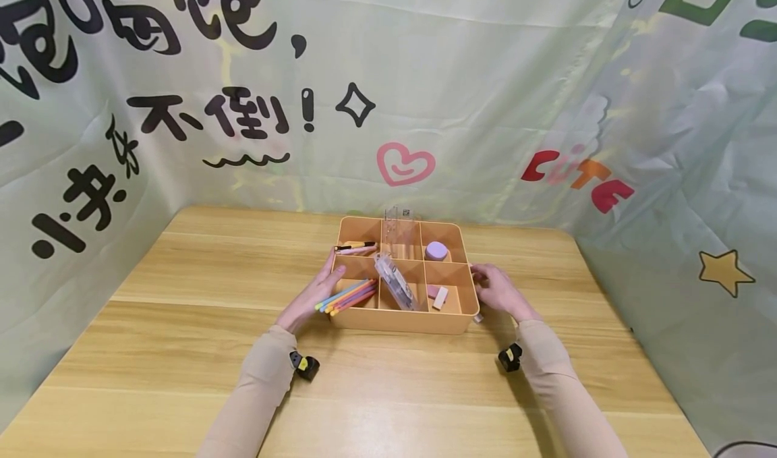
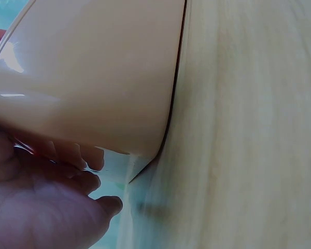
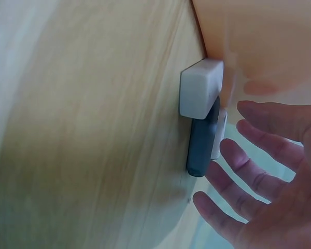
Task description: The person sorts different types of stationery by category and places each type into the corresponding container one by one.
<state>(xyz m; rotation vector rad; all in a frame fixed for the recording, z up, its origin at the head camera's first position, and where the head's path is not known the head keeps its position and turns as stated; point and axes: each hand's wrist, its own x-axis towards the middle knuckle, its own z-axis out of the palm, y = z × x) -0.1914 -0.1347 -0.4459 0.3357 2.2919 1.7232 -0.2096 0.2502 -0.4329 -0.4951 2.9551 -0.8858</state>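
An orange divided tray [image 1: 400,323] stands on the wooden table [image 1: 182,350]. My left hand [image 1: 312,295] lies against its left wall, fingers touching the wall [image 2: 103,72] beside several coloured pens [image 1: 347,296] that stick out over the rim. Close up, the left hand [image 2: 46,207] shows fingertips pressed against the tray's lower corner. My right hand [image 1: 498,289] is at the tray's right wall, and the right hand [image 3: 269,171] has its fingers spread and straight, holding nothing. A white block [image 3: 200,88] and a dark grey piece [image 3: 199,148] lie on the table against the tray [image 3: 259,41], just off those fingertips.
The tray also holds a clear plastic case [image 1: 396,282], a purple round thing [image 1: 436,250], small erasers [image 1: 438,296], a clear holder [image 1: 399,232] and more pens [image 1: 357,247]. Printed fabric walls [image 1: 425,73] close in the table at the back and both sides.
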